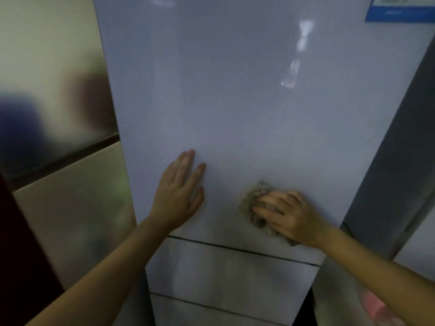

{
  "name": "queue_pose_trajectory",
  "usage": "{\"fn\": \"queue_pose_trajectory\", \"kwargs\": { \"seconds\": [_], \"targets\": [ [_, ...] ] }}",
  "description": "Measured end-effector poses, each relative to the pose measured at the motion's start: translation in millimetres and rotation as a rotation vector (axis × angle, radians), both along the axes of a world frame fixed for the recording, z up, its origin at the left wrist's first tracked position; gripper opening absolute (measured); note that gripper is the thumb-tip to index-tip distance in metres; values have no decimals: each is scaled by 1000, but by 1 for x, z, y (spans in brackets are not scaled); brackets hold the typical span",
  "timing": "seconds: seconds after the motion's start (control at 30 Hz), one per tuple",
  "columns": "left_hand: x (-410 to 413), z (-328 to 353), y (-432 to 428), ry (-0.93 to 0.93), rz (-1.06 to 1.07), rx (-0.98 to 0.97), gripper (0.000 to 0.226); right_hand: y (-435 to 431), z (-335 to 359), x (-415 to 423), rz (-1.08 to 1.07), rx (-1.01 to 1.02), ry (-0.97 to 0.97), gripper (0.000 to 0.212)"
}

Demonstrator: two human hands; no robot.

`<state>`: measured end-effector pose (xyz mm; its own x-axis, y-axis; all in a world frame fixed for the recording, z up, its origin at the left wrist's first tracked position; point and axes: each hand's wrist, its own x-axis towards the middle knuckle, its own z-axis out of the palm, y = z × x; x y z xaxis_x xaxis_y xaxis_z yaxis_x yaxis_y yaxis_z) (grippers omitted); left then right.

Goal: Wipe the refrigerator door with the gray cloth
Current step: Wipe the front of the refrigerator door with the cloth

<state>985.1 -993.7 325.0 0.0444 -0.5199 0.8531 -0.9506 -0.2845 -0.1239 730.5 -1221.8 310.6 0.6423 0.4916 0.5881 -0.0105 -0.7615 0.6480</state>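
The pale, glossy refrigerator door (235,102) fills the middle of the view. My right hand (289,215) presses a crumpled gray cloth (251,198) against the door's lower right part, just above the seam to the drawer below. The cloth bulges out to the left of my fingers and a corner shows under my wrist. My left hand (179,194) lies flat on the door to the left of the cloth, fingers together and pointing up, holding nothing.
A beige refrigerator (58,114) stands close on the left, and a grey appliance side (395,161) on the right. Two drawer fronts (230,274) sit below the door. A blue-and-white label (400,8) is at the door's top right. Something pink (376,307) lies at the bottom right.
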Motion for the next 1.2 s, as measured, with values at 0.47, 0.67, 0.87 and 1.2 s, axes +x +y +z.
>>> {"fn": "queue_pose_trajectory", "kwargs": {
  "seconds": [0.47, 0.67, 0.87, 1.2],
  "targets": [
    [-1, -9, -14, 47, -5, -56, 54, 8, 33, -7, -126, 160, -218, 43],
    [8, -22, -26, -18, -35, -135, 55, 5, 12, 3, -127, 152, -325, 42],
    [14, -34, -43, -52, -43, -271, 59, 5, -8, 14, -106, 197, -447, 45],
    [14, -46, -55, -58, -94, -381, 58, -4, -78, -10, -183, 146, -463, 53]
  ]
}}
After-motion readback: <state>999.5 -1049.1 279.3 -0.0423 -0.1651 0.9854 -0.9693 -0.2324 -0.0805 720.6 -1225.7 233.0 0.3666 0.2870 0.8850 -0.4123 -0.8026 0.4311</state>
